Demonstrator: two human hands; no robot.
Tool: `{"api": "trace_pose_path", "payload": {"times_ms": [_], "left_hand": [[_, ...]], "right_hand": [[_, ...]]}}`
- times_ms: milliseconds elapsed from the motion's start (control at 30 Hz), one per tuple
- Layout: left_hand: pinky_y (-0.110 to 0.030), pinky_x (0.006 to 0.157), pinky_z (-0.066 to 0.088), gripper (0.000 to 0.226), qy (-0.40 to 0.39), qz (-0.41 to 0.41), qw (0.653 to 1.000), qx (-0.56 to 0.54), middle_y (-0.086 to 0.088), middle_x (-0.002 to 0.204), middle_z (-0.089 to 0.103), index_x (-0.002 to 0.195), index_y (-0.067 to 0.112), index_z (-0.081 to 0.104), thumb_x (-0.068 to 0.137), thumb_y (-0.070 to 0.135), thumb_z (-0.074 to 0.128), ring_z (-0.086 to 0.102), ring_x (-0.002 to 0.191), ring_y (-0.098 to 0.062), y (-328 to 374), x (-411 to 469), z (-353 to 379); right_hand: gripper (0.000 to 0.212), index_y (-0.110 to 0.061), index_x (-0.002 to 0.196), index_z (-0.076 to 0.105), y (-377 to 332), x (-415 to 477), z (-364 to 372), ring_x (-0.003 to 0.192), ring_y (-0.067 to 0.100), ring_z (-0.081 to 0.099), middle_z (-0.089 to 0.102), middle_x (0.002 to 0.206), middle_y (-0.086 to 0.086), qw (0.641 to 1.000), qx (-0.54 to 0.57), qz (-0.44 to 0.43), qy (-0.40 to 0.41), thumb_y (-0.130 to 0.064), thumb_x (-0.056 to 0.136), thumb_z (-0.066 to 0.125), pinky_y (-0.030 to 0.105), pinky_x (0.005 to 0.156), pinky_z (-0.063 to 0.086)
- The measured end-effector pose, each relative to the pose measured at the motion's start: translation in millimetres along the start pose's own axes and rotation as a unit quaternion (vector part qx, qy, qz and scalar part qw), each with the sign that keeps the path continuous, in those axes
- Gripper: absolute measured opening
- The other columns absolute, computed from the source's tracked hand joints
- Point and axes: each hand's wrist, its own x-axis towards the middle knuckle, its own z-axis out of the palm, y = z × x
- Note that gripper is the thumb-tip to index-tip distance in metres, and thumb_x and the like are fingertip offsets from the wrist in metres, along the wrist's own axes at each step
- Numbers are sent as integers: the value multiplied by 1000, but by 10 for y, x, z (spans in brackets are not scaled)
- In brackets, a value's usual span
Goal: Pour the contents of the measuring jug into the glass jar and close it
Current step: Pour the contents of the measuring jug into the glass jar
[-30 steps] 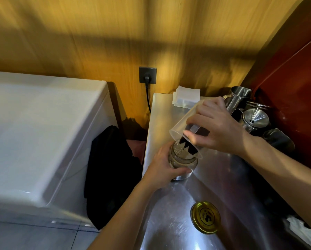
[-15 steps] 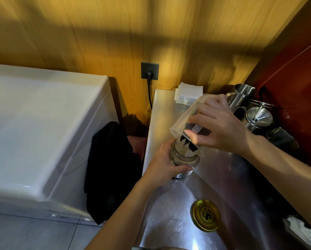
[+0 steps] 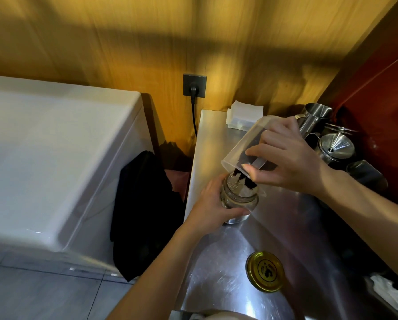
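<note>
- Head view: the right hand (image 3: 285, 158) is closed around the handle of the clear plastic measuring jug (image 3: 246, 144), fingers wrapped over it and the thumb along the lower side.
- The jug is tipped steeply, its base raised toward the wall and its mouth down, with the rim just over the open mouth of the glass jar (image 3: 238, 199).
- A dark, loose material (image 3: 244, 180) lies along the lower inside wall of the jug and reaches the jar's mouth; it looks like ground or leafy stuff, though the view is too soft to tell which.
- The left hand (image 3: 213, 204) is curled around the left side of the jar, the thumb across its front; the jar stands upright on the steel counter (image 3: 216, 262).
- The gold lid (image 3: 265, 271) lies flat on the counter, near the front edge and well apart from the jar.
- Behind the right hand, steel pitchers (image 3: 316, 116) stand in the counter's far right corner.
- A folded white stack of paper (image 3: 245, 113) sits at the back of the counter by the wooden wall.
</note>
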Motion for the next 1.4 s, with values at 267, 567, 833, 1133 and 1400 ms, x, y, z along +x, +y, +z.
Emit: {"api": "trace_pose_path", "payload": {"times_ms": [267, 567, 833, 1133, 1400], "left_hand": [[-48, 104, 43, 74, -1, 0, 1000, 10, 10, 125, 49, 104, 76, 29, 56, 53, 80, 47, 123, -15, -1, 3, 2], [-47, 103, 44, 72, 2, 2, 1000, 18, 10, 124, 49, 103, 75, 30, 57, 52, 80, 48, 121, -15, -4, 3, 0], [-48, 105, 43, 73, -2, 1, 1000, 13, 9, 126, 48, 107, 70, 30, 57, 51, 80, 47, 124, -16, 14, -5, -8], [-45, 105, 43, 72, 2, 3, 1000, 14, 20, 117, 46, 103, 77, 29, 52, 58, 77, 47, 122, -13, 12, -5, -3], [-45, 104, 43, 72, 5, 3, 1000, 15, 20, 118, 47, 106, 72, 31, 55, 53, 78, 47, 121, -13, 17, -11, -8]], "right_hand": [[32, 1, 65, 64, 22, 3, 5, 61, 29, 54, 56, 59, 13, 1000, 6, 7, -2, -26, 81, 60, 37, 68, 29], [32, 2, 66, 65, 7, 25, -2, 62, 29, 53, 57, 59, 13, 1000, 19, 4, -11, -26, 81, 59, 37, 69, 30], [30, 1, 65, 65, 20, 18, -7, 60, 29, 54, 56, 58, 12, 1000, 16, -5, -6, -24, 80, 61, 36, 68, 29], [26, 0, 65, 65, 23, 12, 1, 65, 23, 45, 54, 56, 10, 1000, 21, -20, 7, -22, 80, 63, 34, 68, 27], [24, 0, 65, 65, -16, 23, -17, 67, 19, 37, 54, 56, 10, 999, 23, -33, 2, -19, 79, 64, 36, 68, 27]]}}
